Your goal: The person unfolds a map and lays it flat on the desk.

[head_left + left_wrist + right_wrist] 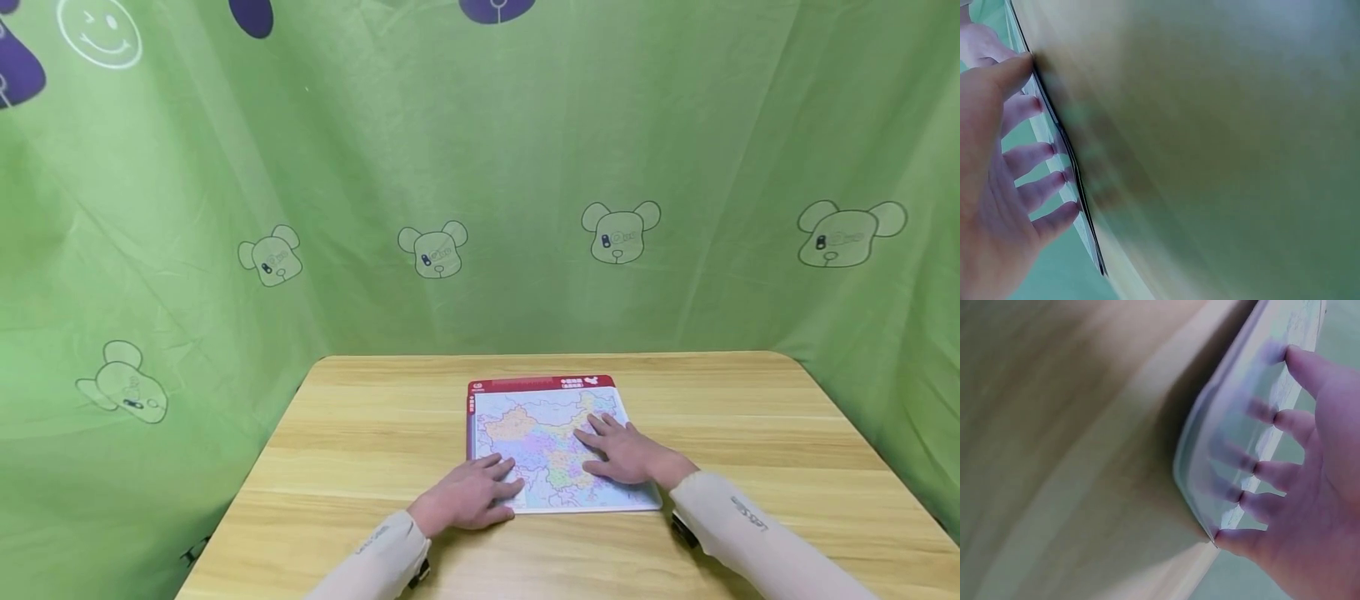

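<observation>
A flat map puzzle board [540,417] with a red top band lies on the wooden table [360,433], near its middle. My left hand [468,493] rests flat on the board's near left corner, fingers straight and spread. My right hand [624,450] lies flat on the map's right half, fingers straight and pointing left. In the left wrist view my left hand [1004,181] touches the board's edge [1066,169] with spread fingers. The right wrist view shows my right hand [1297,487] with fingertips on the glossy board [1235,456]. Neither hand grips anything.
A green cloth [480,167] printed with bear heads hangs behind the table and along both sides. The table's rounded far corners and side edges sit close to the cloth. Both arms wear pale sleeves [750,542].
</observation>
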The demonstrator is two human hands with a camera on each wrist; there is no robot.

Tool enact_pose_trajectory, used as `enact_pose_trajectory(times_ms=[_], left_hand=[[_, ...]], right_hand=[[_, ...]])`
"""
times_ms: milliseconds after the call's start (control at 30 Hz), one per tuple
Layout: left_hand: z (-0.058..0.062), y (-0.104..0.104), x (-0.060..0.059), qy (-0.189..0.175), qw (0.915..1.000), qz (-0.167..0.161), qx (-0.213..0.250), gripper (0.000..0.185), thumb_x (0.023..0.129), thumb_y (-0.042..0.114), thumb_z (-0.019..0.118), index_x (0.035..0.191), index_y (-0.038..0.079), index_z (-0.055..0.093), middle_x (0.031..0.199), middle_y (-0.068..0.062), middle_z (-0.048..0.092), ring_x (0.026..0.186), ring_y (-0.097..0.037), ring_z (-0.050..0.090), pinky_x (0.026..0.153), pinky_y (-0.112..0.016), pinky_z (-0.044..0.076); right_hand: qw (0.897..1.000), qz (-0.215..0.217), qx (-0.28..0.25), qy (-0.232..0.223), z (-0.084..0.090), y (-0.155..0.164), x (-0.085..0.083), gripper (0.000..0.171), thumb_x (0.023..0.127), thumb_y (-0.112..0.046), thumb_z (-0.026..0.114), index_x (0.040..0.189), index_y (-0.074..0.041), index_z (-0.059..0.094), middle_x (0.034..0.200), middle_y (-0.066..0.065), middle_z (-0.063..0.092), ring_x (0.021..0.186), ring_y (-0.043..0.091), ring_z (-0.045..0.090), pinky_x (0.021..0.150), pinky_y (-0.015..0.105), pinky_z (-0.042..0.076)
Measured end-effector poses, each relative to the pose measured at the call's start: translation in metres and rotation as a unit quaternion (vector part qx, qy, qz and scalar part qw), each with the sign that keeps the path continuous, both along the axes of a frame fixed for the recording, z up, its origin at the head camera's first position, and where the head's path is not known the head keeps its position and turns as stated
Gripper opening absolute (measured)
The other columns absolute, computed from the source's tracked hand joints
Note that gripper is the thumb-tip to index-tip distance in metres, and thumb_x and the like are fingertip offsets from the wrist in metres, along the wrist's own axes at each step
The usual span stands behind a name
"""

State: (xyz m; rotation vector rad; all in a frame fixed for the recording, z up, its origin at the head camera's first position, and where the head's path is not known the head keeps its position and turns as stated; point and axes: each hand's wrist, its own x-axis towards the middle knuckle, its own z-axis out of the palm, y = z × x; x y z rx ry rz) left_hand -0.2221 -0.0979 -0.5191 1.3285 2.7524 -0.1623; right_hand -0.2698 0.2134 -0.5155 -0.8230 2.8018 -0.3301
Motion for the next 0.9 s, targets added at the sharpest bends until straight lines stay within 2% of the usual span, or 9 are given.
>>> enact_pose_trajectory(times_ms=[333, 500, 700, 900], left_hand=[[0.002, 0.002, 0.002, -0.018, 0.9996, 0.016, 0.013, 0.055, 0.097, 0.052, 0.039, 0.145, 0.027, 0.038, 0.152, -0.009, 0.030, 0.138, -0.029, 0.027, 0.111, -0.042, 0.026], [0.005, 0.001, -0.003, -0.021, 0.9993, 0.021, 0.023, 0.054, 0.098, 0.052, 0.038, 0.145, 0.026, 0.039, 0.151, -0.008, 0.031, 0.138, -0.028, 0.027, 0.111, -0.041, 0.026], [0.014, -0.002, -0.011, -0.023, 0.9987, 0.033, 0.029, 0.055, 0.098, 0.048, 0.041, 0.146, 0.021, 0.039, 0.150, -0.011, 0.033, 0.138, -0.029, 0.029, 0.111, -0.041, 0.026], [0.016, -0.006, -0.025, -0.028, 0.9974, 0.062, 0.026, 0.055, 0.099, 0.047, 0.040, 0.146, 0.021, 0.038, 0.151, -0.012, 0.030, 0.139, -0.030, 0.026, 0.110, -0.047, 0.027]], right_hand=[[1.000, 0.008, 0.002, 0.025, 0.008, 0.002, 0.013, 0.062, 0.095, -0.043, 0.053, 0.144, -0.007, 0.041, 0.148, 0.028, 0.026, 0.134, 0.052, 0.019, 0.106, 0.063, 0.020], [0.998, 0.028, 0.004, 0.053, 0.017, 0.002, 0.029, 0.061, 0.094, -0.042, 0.054, 0.143, -0.007, 0.041, 0.148, 0.027, 0.027, 0.132, 0.054, 0.020, 0.105, 0.064, 0.021], [0.995, 0.055, 0.012, 0.078, 0.019, 0.007, 0.045, 0.060, 0.094, -0.041, 0.055, 0.140, -0.005, 0.045, 0.144, 0.030, 0.033, 0.127, 0.058, 0.027, 0.101, 0.066, 0.026], [0.996, 0.062, 0.009, 0.071, 0.021, 0.012, 0.062, 0.057, 0.094, -0.041, 0.055, 0.139, -0.007, 0.048, 0.143, 0.029, 0.034, 0.128, 0.057, 0.026, 0.101, 0.066, 0.026]])
